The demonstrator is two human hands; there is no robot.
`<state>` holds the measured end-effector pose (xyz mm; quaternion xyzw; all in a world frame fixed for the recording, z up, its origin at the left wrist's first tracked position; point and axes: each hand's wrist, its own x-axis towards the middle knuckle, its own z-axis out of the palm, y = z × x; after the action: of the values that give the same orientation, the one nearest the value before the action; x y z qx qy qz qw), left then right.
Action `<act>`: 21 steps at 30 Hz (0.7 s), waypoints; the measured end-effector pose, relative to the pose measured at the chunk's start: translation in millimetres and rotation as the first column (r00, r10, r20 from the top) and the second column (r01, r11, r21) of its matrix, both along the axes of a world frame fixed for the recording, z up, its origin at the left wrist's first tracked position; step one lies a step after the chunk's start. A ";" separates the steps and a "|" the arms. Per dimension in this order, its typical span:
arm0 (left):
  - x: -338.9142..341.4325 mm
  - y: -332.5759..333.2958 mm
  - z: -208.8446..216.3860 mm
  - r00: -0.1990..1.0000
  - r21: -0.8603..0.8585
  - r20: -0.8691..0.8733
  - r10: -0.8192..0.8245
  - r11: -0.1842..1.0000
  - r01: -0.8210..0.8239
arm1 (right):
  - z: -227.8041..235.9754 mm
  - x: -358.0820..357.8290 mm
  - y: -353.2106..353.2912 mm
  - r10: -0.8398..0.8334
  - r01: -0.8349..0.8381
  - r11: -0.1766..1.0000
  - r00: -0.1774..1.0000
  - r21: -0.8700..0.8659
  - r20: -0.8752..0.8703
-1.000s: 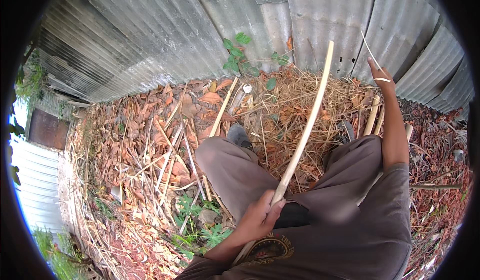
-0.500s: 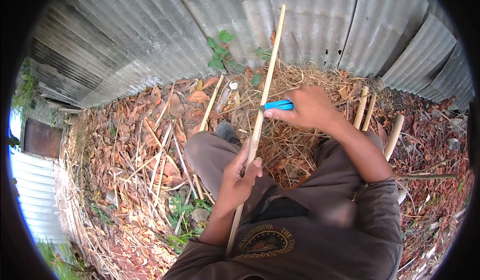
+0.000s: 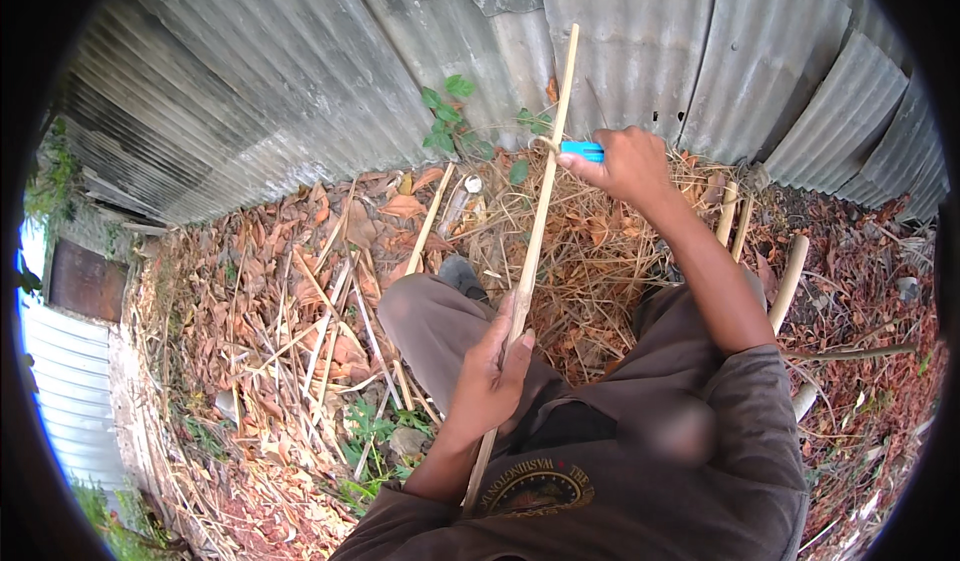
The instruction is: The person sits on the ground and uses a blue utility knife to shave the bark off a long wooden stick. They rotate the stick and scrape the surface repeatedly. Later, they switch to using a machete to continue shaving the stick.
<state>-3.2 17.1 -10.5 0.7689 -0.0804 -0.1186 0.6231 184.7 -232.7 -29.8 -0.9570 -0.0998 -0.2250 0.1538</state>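
A long pale wooden stick (image 3: 543, 201) slants up and away from my lap, its lower end resting against my shirt. My left hand (image 3: 490, 376) is closed around its lower part, thumb along the near side. In my right hand (image 3: 625, 168) is a blue-handled utility knife (image 3: 581, 151), held against the stick's upper part. The blade is mostly hidden at the wood. A thin curled shaving (image 3: 543, 144) stands out from the stick beside the knife.
Grey corrugated metal sheets (image 3: 620, 51) form a wall ahead. Dry leaves (image 3: 400, 207) and straw cover the ground. Several peeled sticks (image 3: 432, 219) lie to the left; thicker poles (image 3: 790, 281) lean at the right. A small green plant (image 3: 440, 121) grows by the wall.
My right hand has slid the knife up along the stick, away from me, and a curled shaving now shows at the blade. My left hand keeps its hold, shifted slightly.
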 end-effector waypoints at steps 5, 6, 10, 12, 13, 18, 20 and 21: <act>-6.6 1.5 -8.0 0.992 -0.004 0.105 -0.073 0.997 0.074 | 3.2 21.9 -28.6 -0.099 0.099 0.995 0.995 -0.001 -0.019; -9.0 2.4 -10.0 0.990 -0.003 0.122 -0.074 0.997 0.075 | 4.6 25.5 -33.2 -0.151 0.151 0.988 0.988 0.024 -0.008; -25.5 4.9 -5.3 0.986 0.020 0.079 -0.149 0.989 0.148 | 15.6 50.7 -77.2 -0.343 0.352 0.933 0.932 0.072 -0.119; -33.9 4.7 -4.7 0.981 -0.023 -0.019 -0.193 0.981 0.192 | 11.3 59.9 -110.7 -0.486 0.520 0.844 0.846 0.135 -0.221; -46.2 9.1 -5.4 0.961 -0.026 -0.167 -0.221 0.975 0.220 | 1.4 65.1 -130.7 -0.579 0.640 0.742 0.762 0.201 -0.289; -55.8 22.6 -17.8 0.929 -0.152 -0.280 -0.243 0.966 0.207 | -46.5 46.4 -220.1 -0.506 0.694 0.649 0.700 0.311 -0.504; -23.1 26.9 -28.1 0.895 -0.426 -0.400 -0.198 0.905 0.010 | -31.6 42.5 -179.3 -0.460 0.588 0.748 0.794 0.309 -0.398; -11.7 18.0 -24.9 0.894 -0.517 -0.406 -0.188 0.854 -0.055 | -10.5 30.1 -142.6 -0.375 0.496 0.815 0.846 0.300 -0.379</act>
<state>-14.9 35.1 -35.4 0.5227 0.0073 -0.2862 0.8030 214.8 -375.2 -40.4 -0.9269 0.1957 -0.1204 0.2968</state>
